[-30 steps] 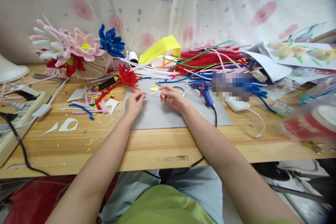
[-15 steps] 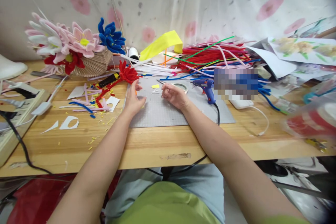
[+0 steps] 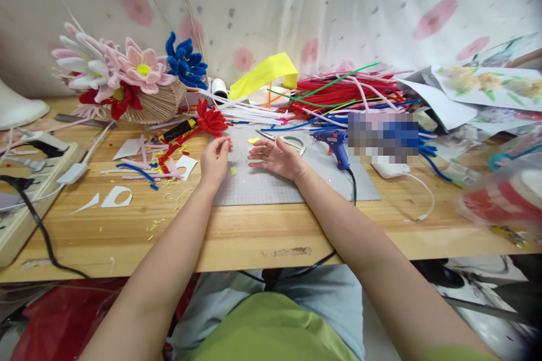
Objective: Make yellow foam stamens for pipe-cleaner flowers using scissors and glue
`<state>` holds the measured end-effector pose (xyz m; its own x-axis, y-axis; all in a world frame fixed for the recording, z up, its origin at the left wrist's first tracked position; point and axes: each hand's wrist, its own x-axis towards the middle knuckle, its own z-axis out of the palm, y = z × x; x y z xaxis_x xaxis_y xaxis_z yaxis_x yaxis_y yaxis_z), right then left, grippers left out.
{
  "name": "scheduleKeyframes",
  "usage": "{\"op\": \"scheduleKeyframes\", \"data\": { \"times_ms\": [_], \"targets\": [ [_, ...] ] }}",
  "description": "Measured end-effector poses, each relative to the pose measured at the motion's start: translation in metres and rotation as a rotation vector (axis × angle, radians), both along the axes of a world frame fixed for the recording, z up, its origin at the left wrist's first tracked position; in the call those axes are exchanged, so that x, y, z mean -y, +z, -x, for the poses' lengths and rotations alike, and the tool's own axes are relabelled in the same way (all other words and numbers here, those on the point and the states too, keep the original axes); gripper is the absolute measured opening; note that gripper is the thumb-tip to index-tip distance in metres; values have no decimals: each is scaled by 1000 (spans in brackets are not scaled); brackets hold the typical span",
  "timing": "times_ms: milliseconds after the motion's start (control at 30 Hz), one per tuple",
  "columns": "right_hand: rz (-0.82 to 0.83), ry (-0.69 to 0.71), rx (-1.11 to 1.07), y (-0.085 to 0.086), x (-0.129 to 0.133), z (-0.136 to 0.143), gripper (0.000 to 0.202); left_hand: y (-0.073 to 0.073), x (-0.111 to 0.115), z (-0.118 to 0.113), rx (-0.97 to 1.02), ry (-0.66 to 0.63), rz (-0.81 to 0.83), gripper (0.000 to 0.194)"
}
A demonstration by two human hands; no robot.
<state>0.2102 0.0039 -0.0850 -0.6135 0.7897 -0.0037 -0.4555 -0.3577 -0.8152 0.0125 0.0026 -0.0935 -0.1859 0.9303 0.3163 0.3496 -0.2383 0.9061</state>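
Observation:
My left hand (image 3: 215,161) is over the left part of the grey cutting mat (image 3: 254,193), its fingertips pinched together. What they hold, if anything, is too small to make out; a thin white strand shows just beside them. Behind this hand lies a red fuzzy flower (image 3: 212,117). My right hand (image 3: 279,159) is open above the mat, fingers stretched to the left and holding nothing. Scissors (image 3: 298,145) with pale handles lie just behind it. Two yellow scraps are on the mat, one (image 3: 253,140) beyond the right fingers, a smaller one (image 3: 233,171) between the hands.
A blue glue gun (image 3: 336,145) rests at right, its black cord running forward. Pipe cleaners (image 3: 334,96) are heaped behind. Fuzzy flowers (image 3: 141,67) stand at back left, near trimmings and cut paper (image 3: 110,197). A power strip (image 3: 55,180) is far left, a bagged cup (image 3: 499,197) far right.
My left fingers have closed from a loose spread into a pinch. My right hand has uncurled and opened. A small yellow scrap now shows between them. The view has shifted slightly.

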Motion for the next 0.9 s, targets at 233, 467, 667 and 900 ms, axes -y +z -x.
{"op": "scheduleKeyframes", "data": {
  "times_ms": [233,467,667,900],
  "targets": [
    [-17,51,39,6,3,11,46,12,12,-7,-25,-28,91,25],
    [-62,22,32,19,7,35,34,10,26,10,-139,-243,287,27],
    [-1,-1,95,16,5,41,33,16,19,26,129,-12,240,28],
    [22,25,126,-3,1,40,46,19,25,19,-15,-49,52,25]
  ]
}}
